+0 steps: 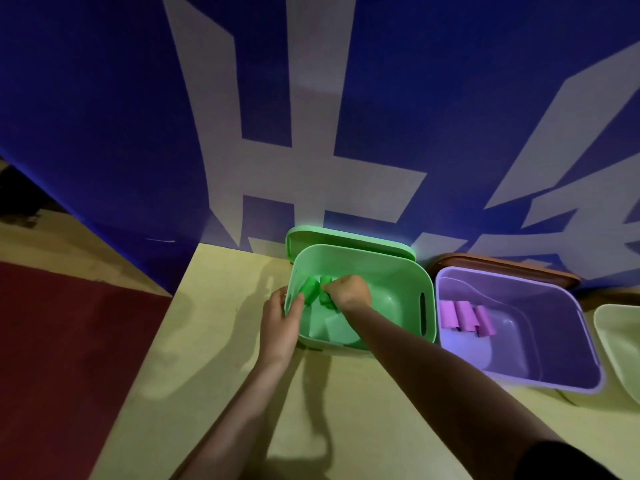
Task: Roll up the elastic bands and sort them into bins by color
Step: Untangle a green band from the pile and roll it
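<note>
Here, both hands are seen at the green bin (398, 289), which stands on a pale table (221, 375) against a blue wall with large white markings (104, 116). The left hand (278, 327) is laid over the bin's left rim, its thumb pressed against a green rolled band (309, 289) just inside the wall; whether the fingers are curled round the rim or only resting on it cannot be told, since they are hidden on the outer side. The right hand (348, 291) is reached into the bin, its fingers closed on a second green roll (325, 297), most of which is covered by the knuckles, so its shape is hard to make out. A pale flat patch on the bin floor is partly hidden by the right forearm and cannot be identified. Behind the green bin a green lid (346, 239) is propped, only its upper edge being visible. Just beside, to the right, a purple bin (554, 341) is placed, with three purple rolls (465, 315) lying side by side, touching, near its left wall. A brown lid (512, 266) is glimpsed behind it. At the far right a pale green bin (620, 341) is cut off by the frame edge, its contents unseen. A red floor (62, 341) is shown left of the table.
</note>
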`<state>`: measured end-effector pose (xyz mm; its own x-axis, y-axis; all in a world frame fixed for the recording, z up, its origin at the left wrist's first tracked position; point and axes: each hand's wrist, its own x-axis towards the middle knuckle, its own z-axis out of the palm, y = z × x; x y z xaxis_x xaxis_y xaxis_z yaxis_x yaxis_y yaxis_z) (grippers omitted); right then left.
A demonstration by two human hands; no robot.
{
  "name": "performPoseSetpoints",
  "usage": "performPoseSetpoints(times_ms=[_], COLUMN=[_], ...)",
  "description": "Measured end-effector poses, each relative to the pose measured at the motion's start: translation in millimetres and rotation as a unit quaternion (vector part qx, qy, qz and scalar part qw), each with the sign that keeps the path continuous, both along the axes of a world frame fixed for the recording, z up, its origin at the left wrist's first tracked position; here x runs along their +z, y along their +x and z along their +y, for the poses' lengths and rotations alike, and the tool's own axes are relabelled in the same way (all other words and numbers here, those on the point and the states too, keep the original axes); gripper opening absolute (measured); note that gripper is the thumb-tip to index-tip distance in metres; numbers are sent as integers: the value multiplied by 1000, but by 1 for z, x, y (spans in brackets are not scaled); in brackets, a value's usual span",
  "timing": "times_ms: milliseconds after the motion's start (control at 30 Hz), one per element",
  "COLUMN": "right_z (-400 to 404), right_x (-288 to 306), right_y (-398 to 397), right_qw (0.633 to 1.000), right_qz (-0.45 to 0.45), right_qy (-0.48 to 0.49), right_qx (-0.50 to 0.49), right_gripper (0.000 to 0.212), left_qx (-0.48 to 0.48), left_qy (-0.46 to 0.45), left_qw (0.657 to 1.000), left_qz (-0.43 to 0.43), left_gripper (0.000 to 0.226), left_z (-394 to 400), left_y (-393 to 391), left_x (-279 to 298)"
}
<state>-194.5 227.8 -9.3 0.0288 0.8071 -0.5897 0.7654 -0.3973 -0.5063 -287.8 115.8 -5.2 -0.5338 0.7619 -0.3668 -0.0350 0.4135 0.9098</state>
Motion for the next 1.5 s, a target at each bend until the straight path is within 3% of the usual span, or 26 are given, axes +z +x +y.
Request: performPoseSetpoints(times_ms=[133, 233, 400, 533, 667, 833, 1067, 1267, 1500], right_z=[-3, -6, -4, -4, -2, 2, -2, -30, -88], right_x=[-5, -5, -6, -8, -8, 3, 31, 72, 96], right_y=[-3, -6, -8, -2, 5, 16, 44, 75, 148], right_qw=[998, 992, 979, 977, 982, 989, 991, 973, 940], right_qz=[-17, -41, -94, -99, -64, -23, 68, 165, 243], right_qy=[37, 77, 105, 101, 101, 98, 101, 160, 211], right_qx=[52, 87, 146, 158, 143, 108, 51, -8, -112], right_gripper=[24, 43, 27, 32, 38, 34, 26, 17, 14], left_qx=[2, 1, 2, -2, -12, -20, -26, -21, -53], left_qy=[3, 2, -8, -6, -7, 0, -3, 37, 79], left_qw=[1000, 1000, 1000, 1000, 1000, 1000, 996, 981, 970], left_qz=[7, 11, 10, 5, 7, 12, 84, 189, 225], left_gripper=[21, 21, 48, 49, 52, 27, 48, 39, 34], left_z=[2, 2, 1, 2, 1, 0, -5, -21, -43], left_y=[1, 1, 1, 1, 0, -3, -5, 8, 51], left_x=[1, 0, -3, -3, -2, 1, 19, 56, 79])
